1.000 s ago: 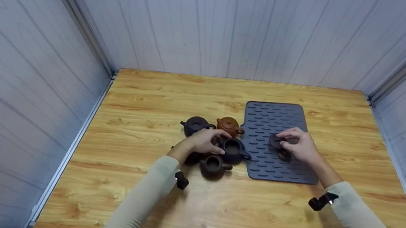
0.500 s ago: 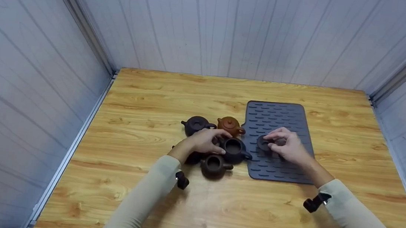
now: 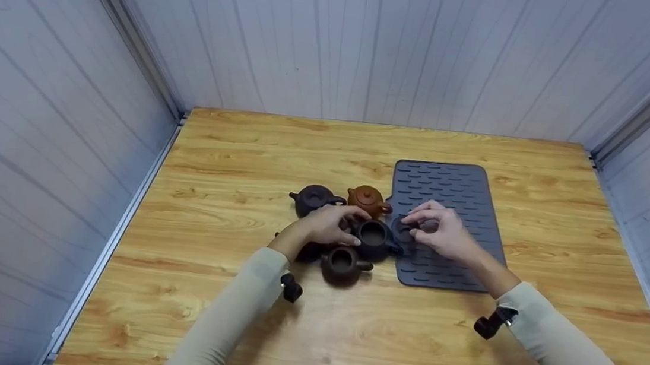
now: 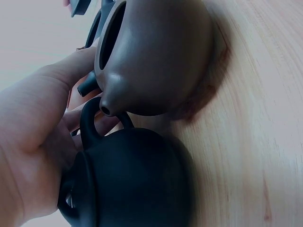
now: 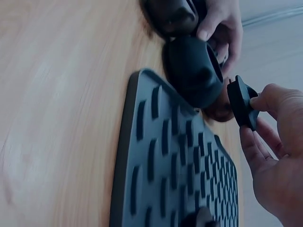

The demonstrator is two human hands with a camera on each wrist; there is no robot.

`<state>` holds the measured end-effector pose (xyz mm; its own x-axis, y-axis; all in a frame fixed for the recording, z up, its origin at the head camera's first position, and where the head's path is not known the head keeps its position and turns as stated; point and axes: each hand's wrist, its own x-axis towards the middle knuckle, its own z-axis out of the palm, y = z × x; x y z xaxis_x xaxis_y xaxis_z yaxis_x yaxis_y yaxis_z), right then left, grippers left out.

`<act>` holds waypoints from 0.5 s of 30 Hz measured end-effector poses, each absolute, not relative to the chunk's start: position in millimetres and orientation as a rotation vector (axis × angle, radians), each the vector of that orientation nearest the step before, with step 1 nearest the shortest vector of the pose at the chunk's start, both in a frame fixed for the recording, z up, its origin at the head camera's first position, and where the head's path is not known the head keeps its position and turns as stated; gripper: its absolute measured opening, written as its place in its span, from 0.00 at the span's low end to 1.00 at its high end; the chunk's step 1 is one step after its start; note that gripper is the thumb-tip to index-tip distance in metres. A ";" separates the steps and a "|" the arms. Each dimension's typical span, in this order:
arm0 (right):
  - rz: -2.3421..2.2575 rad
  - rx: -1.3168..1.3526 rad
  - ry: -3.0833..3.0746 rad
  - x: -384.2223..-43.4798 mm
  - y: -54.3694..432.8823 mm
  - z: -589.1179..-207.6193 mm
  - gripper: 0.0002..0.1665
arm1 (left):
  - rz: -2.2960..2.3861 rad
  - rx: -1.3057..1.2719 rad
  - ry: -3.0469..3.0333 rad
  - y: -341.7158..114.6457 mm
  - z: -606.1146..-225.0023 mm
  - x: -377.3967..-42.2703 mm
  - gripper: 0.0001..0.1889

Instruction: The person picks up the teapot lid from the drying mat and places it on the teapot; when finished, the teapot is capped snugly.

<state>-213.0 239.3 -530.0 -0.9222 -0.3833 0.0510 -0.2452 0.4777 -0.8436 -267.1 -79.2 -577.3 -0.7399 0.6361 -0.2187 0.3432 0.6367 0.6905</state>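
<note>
My right hand [image 3: 445, 234] pinches the knob of a round black teapot lid [image 5: 241, 101] between thumb and fingers. The lid hovers over the handle side of a lidless black teapot [image 3: 375, 253], apart from its open mouth. My left hand [image 3: 328, 226] holds this teapot at its spout side, thumb and fingers spread around it. Just in front stands a lidless brown teapot [image 3: 340, 276], its spout pointing left. Beneath the left wrist sits another black teapot [image 4: 142, 179] with its lid on, mostly hidden in the head view.
Behind the left hand stand a dark lidded teapot [image 3: 312, 204] and an orange-brown lidded teapot [image 3: 366, 201]. A ridged grey mat [image 3: 456, 186] lies to the right. On it, a small dark brown piece [image 5: 201, 218] shows at the right wrist view's bottom edge.
My right hand has carried the black lid leftward across the mat, up to the lidless black teapot. My left hand and the teapots have stayed put.
</note>
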 end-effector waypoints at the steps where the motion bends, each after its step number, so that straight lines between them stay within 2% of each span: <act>1: -1.446 -0.558 2.562 -213.1 236.5 -530.1 0.14 | 0.891 0.769 2.412 -79.9 -580.4 -268.3 0.33; 15: -1.506 -0.665 2.486 -214.7 202.1 -521.8 0.14 | 0.909 0.823 2.406 -85.0 -601.2 -281.8 0.35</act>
